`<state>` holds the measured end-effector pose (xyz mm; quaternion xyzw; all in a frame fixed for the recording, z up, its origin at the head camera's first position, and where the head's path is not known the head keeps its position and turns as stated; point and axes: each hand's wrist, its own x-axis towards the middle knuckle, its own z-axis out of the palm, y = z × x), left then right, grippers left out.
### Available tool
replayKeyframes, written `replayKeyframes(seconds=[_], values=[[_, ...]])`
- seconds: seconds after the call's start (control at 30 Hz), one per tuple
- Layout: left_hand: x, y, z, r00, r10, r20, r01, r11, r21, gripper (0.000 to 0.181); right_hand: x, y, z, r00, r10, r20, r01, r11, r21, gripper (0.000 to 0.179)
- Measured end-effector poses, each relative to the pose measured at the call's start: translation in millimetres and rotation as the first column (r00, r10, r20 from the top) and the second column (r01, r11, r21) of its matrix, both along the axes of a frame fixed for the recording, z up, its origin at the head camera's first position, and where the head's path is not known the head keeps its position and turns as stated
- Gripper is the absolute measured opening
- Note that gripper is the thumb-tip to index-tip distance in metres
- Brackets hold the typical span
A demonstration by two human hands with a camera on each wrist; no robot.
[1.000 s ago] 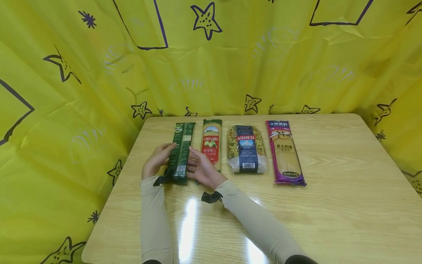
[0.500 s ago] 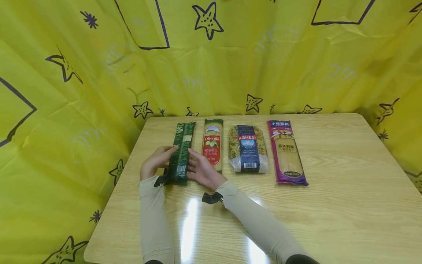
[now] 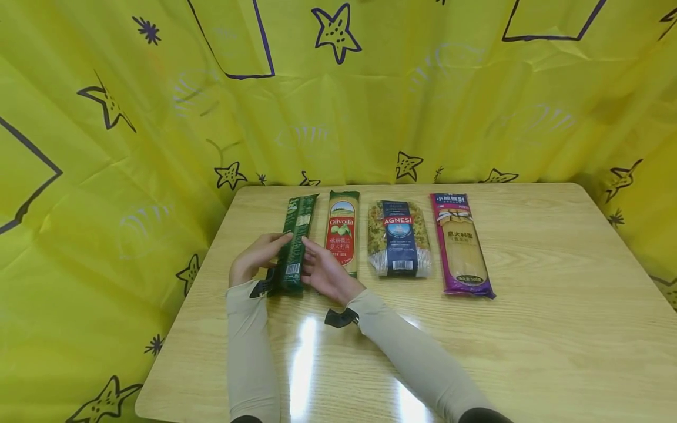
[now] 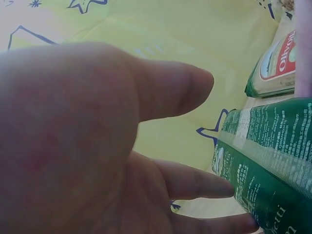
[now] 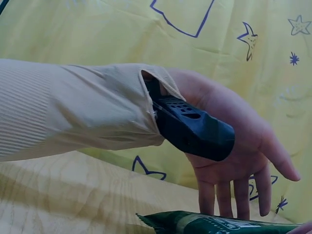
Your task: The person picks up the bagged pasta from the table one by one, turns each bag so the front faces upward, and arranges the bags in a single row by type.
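Note:
A green pack of spaghetti [image 3: 296,235] lies back side up at the left of the group, its far end leaning slightly right. Along its left edge is my left hand [image 3: 260,255], fingertips touching the pack; in the left wrist view the thumb and fingers [image 4: 200,183] extend fairly straight. My right hand [image 3: 328,271] stands at the pack's right edge, its fingers [image 5: 241,195] straight and pointing down behind the pack in the right wrist view. Just right of the pack lies an Olivoila pasta pack [image 3: 341,235], its lower part partly hidden by my right hand.
Further right on the wooden table [image 3: 550,282] lie an Agnesi pasta bag [image 3: 399,238] and a purple-edged pasta pack [image 3: 461,244]. A yellow curtain [image 3: 370,117] with drawn stars hangs behind the table and along its sides.
The green spaghetti pack has shifted and tilted slightly to the right. My left hand has moved slightly right with it; the right hand has stayed nearly still.

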<state>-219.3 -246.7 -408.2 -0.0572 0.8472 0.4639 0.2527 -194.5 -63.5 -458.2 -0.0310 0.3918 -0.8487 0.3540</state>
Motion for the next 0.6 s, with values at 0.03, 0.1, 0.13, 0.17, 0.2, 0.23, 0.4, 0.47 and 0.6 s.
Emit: replayKeyframes(seconds=[0.03, 0.1, 0.13, 0.17, 0.2, 0.23, 0.4, 0.47, 0.6], values=[[0.0, 0.6, -0.1, 1.000, -0.004, -0.001, 0.004, 1.000, 0.003, 0.076, -0.2, 0, 0.4, 1.000, -0.001, -0.003, 0.001, 1.000, 0.004, 0.068], [0.1, 1.4, -0.3, 1.000, -0.016, -0.005, 0.016, 1.000, 0.009, 0.076, -0.5, 1, 1.3, 1.000, 0.000, -0.010, 0.000, 1.000, 0.013, 0.065], [0.1, 1.7, -0.4, 1.000, -0.019, -0.006, 0.020, 1.000, 0.015, 0.076, -0.5, 1, 1.7, 1.000, 0.002, -0.017, -0.002, 1.000, 0.015, 0.063], [0.1, 2.1, -0.5, 1.000, -0.024, -0.007, 0.024, 1.000, 0.020, 0.076, -0.5, 1, 2.5, 1.000, 0.003, -0.024, -0.002, 1.000, 0.019, 0.062], [-0.1, 2.4, -0.8, 1.000, -0.029, -0.008, 0.029, 0.999, 0.023, 0.076, -0.3, 2, 3.3, 1.000, 0.004, -0.030, -0.003, 1.000, 0.025, 0.060], [-0.5, 2.8, -1.3, 0.999, -0.032, -0.008, 0.032, 0.999, 0.027, 0.076, 0.0, 2, 4.1, 0.999, 0.003, -0.037, -0.002, 1.000, 0.031, 0.058], [-2.8, 5.2, -4.1, 0.999, -0.045, -0.011, 0.045, 0.998, 0.043, 0.075, 1.9, 4, 9.9, 0.997, -0.013, -0.077, 0.019, 0.997, 0.080, 0.048], [-3.2, 6.2, -4.6, 0.998, -0.055, -0.015, 0.056, 0.997, 0.050, 0.075, 2.6, 5, 12.7, 0.995, -0.016, -0.097, 0.026, 0.994, 0.102, 0.048], [-3.6, 8.4, -4.7, 0.998, -0.067, -0.019, 0.068, 0.995, 0.069, 0.074, 3.2, 7, 18.2, 0.992, -0.002, -0.126, 0.018, 0.992, 0.124, 0.058]])
